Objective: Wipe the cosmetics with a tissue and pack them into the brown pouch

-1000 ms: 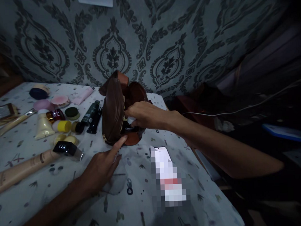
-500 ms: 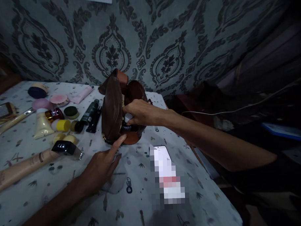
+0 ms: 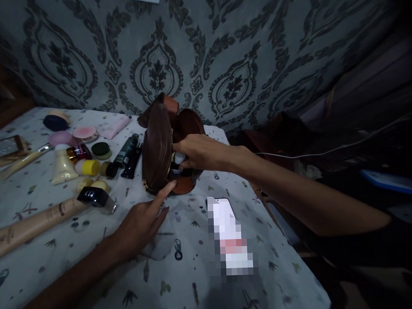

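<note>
A brown leather pouch (image 3: 157,147) stands unzipped on the patterned table cover (image 3: 95,266). My right hand (image 3: 199,151) reaches into its mouth, fingers closed on a small white-capped bottle (image 3: 179,159) at the opening. My left hand (image 3: 142,222) rests on the cover in front of the pouch, its forefinger stretched out and touching the pouch's lower edge. The inside of the pouch is dark and mostly hidden.
Left of the pouch lie several cosmetics: dark tubes (image 3: 126,152), a yellow-capped jar (image 3: 88,167), a cream tube (image 3: 62,168), pink compacts (image 3: 82,132), a black box (image 3: 94,197), a long beige tube (image 3: 32,223). A phone (image 3: 229,230) lies near the table's right edge.
My right hand has pushed the white-capped bottle slightly deeper into the pouch's mouth. My left hand has kept its finger on the pouch's lower edge.
</note>
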A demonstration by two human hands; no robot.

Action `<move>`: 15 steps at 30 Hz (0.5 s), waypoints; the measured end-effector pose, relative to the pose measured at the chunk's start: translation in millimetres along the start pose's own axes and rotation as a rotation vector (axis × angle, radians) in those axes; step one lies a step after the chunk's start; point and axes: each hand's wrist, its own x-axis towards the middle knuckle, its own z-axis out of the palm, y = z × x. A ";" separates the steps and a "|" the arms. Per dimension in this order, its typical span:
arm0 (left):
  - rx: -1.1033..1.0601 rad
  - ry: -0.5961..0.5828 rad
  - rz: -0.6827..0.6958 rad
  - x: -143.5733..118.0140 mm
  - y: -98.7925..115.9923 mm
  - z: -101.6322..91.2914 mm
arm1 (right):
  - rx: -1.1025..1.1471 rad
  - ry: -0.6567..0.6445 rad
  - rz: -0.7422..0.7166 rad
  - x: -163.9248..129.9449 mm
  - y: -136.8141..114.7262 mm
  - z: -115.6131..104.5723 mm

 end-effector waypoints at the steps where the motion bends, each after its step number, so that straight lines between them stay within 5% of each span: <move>1: -0.001 0.000 -0.003 0.0 -0.1 0.1 | -0.013 0.000 0.005 0.0 0.2 0.3; 15: 0.007 0.031 0.023 0.3 -1.5 -0.5 | -0.170 0.020 0.055 -32.0 -0.4 -25.0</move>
